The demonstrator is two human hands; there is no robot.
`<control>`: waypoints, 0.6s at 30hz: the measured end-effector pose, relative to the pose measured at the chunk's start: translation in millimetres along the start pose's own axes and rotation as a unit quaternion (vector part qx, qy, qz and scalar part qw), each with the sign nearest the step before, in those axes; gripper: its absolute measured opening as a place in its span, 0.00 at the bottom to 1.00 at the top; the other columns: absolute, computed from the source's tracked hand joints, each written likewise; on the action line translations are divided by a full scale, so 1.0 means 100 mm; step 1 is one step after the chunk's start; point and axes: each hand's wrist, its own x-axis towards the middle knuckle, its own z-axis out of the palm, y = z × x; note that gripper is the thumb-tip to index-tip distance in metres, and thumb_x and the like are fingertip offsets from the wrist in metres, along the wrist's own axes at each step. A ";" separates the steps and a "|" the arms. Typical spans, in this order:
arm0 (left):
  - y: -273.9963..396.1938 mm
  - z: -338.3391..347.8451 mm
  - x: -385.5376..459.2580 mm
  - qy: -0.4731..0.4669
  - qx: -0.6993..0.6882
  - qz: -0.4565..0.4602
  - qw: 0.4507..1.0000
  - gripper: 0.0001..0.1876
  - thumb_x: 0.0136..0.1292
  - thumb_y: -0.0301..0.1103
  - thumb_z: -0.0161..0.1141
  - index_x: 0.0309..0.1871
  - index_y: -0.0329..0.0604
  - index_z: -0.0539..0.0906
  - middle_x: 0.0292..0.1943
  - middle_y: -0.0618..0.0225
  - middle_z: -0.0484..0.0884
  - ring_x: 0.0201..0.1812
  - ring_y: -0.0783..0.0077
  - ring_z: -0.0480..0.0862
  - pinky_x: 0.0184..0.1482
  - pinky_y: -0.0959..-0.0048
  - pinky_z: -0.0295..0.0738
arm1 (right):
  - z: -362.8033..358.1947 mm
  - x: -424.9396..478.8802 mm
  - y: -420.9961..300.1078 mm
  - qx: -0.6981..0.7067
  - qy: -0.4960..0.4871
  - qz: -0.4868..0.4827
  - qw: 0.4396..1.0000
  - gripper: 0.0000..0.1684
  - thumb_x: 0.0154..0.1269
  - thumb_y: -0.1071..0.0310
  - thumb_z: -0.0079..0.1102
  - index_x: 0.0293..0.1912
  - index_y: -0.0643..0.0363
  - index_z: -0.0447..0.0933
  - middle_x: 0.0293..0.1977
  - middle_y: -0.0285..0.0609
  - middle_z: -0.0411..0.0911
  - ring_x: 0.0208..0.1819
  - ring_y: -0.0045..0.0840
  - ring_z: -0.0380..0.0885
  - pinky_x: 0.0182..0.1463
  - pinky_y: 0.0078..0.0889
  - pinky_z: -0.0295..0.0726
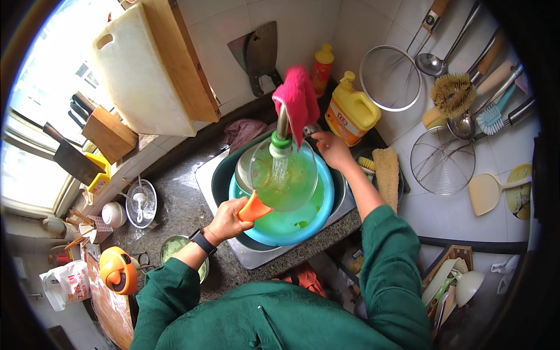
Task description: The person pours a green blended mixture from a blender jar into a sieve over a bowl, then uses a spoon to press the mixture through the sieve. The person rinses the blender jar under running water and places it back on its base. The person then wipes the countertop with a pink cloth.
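My left hand [229, 218] grips the orange handle [254, 209] of a clear jug [302, 188]. The jug is over a light blue basin [326, 205], which stands in the metal sink [249, 258]. Water pours into the jug from a tap [283, 122] with a green-ringed nozzle [281, 143]. The basin holds greenish water with bits of green leaf afloat. My right hand [334, 151] has its fingers at the metal tap lever [311, 129], partly hidden behind a pink cloth [298, 94] draped on the tap.
A yellow detergent jug [352, 111] and a red bottle [322, 70] stand behind the sink. Left on the counter are a metal bowl [175, 247] and an orange appliance [118, 270]. Cleavers [262, 48] hang on the wall; strainers [442, 159] and ladles [431, 64] hang right.
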 end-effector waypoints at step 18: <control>-0.51 0.39 0.06 0.044 -0.366 -0.150 0.918 0.27 0.46 0.11 0.55 0.53 0.38 0.76 0.42 0.74 0.80 0.45 0.79 0.78 0.50 0.78 0.72 | 0.07 -0.72 -1.01 0.106 -0.034 0.189 0.976 0.40 0.54 0.66 0.49 0.68 0.54 0.54 0.48 0.66 0.74 0.52 0.55 0.73 0.58 0.46 0.70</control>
